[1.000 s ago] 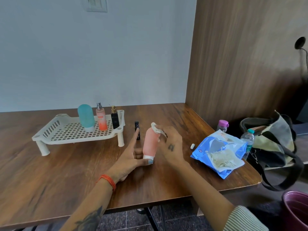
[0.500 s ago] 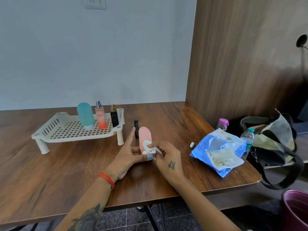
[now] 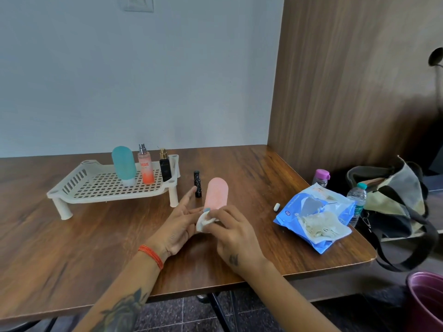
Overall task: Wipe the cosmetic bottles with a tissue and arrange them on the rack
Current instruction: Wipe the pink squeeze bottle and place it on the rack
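A pink soft bottle [image 3: 217, 193] stands cap-down near the table's middle. My left hand [image 3: 177, 226] holds its lower part, the thumb curled round it and the forefinger pointing forward. My right hand [image 3: 233, 238] pinches a white tissue [image 3: 203, 221] against the bottle's base. Behind the left forefinger stands a small black tube [image 3: 197, 184]. The cream rack [image 3: 79, 190] at the left carries a teal bottle [image 3: 124, 164], an orange spray bottle [image 3: 145, 167] and a black perfume bottle [image 3: 165, 168] along its right side.
A blue tissue packet [image 3: 316, 219] with crumpled tissues lies at the table's right, a small white cap [image 3: 276, 207] beside it. Off the right edge sit a purple-capped bottle [image 3: 321, 177], a water bottle [image 3: 357, 197], a bag [image 3: 395, 200] and a maroon bin [image 3: 426, 300].
The right hand has carried the tissue from the top of the pink bottle down to its base. The bottle has gone from tilted to nearly upright.
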Demonstrator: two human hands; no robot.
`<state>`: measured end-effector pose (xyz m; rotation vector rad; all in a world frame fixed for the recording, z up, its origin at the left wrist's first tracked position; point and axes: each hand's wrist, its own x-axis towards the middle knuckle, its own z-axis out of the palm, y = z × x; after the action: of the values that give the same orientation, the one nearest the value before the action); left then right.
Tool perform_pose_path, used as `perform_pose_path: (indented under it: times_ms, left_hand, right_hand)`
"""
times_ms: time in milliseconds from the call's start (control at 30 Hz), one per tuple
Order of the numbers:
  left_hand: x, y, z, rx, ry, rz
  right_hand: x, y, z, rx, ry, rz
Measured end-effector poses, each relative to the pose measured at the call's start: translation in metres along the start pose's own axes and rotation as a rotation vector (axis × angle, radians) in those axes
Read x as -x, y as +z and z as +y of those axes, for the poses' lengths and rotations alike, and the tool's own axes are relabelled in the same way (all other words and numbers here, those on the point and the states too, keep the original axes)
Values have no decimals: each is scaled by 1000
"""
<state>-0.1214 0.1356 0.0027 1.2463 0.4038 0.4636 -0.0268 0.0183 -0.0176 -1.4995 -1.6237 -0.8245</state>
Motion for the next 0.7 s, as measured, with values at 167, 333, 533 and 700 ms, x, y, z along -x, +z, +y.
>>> perform_pose_path:
  times_ms: [167, 333, 533, 700]
  left_hand:
    - [0, -3, 1, 30, 26, -15]
    - [-3, -1, 0, 99, 89, 7]
    - [-4, -2, 2, 148, 111, -37]
    - [-5, -3, 1, 128, 154, 2]
  right_hand:
    - [4, 0, 1, -83, 156, 55]
    - [-2, -3, -2, -397, 764, 79]
    - [-24, -3, -18, -1545, 1580, 188]
    - [-39, -11, -25, -2015, 1793, 302]
